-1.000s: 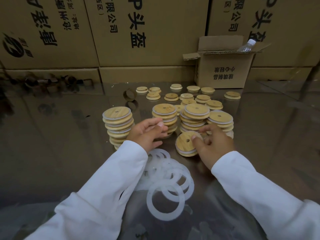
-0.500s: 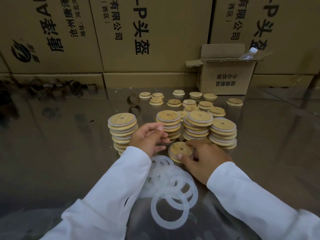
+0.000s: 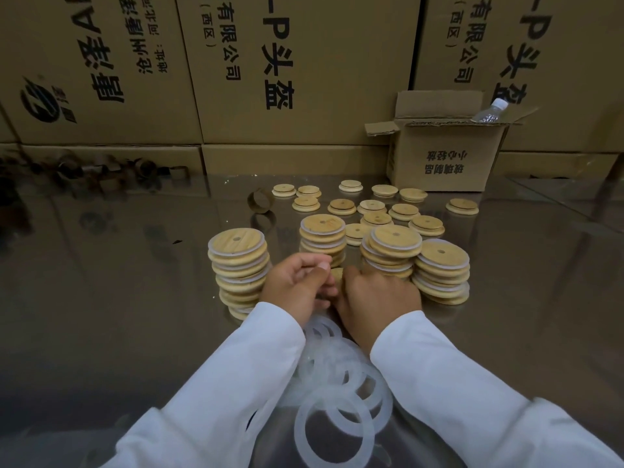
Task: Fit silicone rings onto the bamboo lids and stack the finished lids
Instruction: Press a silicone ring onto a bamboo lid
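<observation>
Lid (image 3: 336,275) between the fingers looks light and stiff. Right hand (image 3: 378,295) grips its rim, left hand (image 3: 297,282) is curled, can't tell on what. Rings (image 3: 337,417) behind the fingers are probably floppy.

A single wide-angle head view looked forward and down, close over the left hand (image 3: 297,287) and right hand (image 3: 380,297) at mid-frame. Rings (image 3: 334,430) lay nearer the camera than the grip, stacks (image 3: 238,265) just beyond it, cartons (image 3: 320,123) well beyond.
</observation>
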The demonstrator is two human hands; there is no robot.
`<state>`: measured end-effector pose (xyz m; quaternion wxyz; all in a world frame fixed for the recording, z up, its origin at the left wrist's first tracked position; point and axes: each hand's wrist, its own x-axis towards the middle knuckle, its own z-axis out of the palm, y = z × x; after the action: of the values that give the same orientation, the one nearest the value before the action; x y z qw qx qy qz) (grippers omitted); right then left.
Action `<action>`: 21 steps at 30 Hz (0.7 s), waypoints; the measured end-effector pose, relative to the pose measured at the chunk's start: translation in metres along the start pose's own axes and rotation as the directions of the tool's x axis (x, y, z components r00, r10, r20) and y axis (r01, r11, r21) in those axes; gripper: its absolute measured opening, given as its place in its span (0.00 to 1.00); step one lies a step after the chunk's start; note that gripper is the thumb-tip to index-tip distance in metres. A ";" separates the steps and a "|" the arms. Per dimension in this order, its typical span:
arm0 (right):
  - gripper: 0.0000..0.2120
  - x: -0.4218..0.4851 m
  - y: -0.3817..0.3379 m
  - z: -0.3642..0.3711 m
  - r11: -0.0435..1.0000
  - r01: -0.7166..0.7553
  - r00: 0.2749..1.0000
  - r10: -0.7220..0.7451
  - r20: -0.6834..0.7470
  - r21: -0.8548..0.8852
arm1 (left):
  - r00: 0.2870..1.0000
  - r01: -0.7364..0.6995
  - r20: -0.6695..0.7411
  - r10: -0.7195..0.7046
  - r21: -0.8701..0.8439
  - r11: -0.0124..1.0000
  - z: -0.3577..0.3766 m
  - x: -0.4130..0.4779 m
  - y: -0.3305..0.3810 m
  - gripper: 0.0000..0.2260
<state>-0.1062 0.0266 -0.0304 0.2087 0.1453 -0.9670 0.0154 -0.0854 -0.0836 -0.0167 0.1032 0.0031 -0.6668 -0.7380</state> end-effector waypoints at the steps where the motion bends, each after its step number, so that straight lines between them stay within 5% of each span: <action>1: 0.12 0.003 -0.002 0.000 0.999 0.021 1.000 -0.021 0.008 -0.028 | 1.000 -0.004 -0.002 0.004 0.000 1.000 0.000 0.000 0.000 0.07; 8: 0.09 0.018 -0.004 -0.026 0.998 0.069 0.996 -0.069 0.057 -0.003 | 0.996 0.075 -0.039 -0.082 -0.159 0.985 -0.004 0.004 -0.002 0.08; 13: 0.08 0.059 0.030 -0.065 0.959 -0.060 0.993 0.084 -0.079 0.275 | 0.994 0.103 -0.028 -0.108 -0.139 0.985 -0.002 0.007 -0.006 0.08; 16: 0.07 0.107 0.055 -0.063 0.757 -0.167 0.984 0.170 0.056 0.632 | 0.993 0.108 -0.028 -0.113 -0.133 0.985 -0.001 0.007 -0.007 0.08; 18: 0.07 0.135 0.071 -0.049 0.670 -0.270 0.963 0.196 0.186 0.692 | 0.992 0.118 -0.029 -0.123 -0.141 0.983 -0.001 0.007 -0.008 0.08; 21: 0.07 0.161 0.089 -0.020 0.816 -0.343 0.915 0.178 0.362 0.466 | 0.990 0.137 -0.020 -0.142 -0.149 0.979 0.000 0.009 -0.010 0.07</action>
<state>-0.2639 0.0692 0.0559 0.0074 0.0614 -0.9573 0.2825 -0.0957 -0.0837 -0.0257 0.0614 0.0535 -0.6072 -0.7904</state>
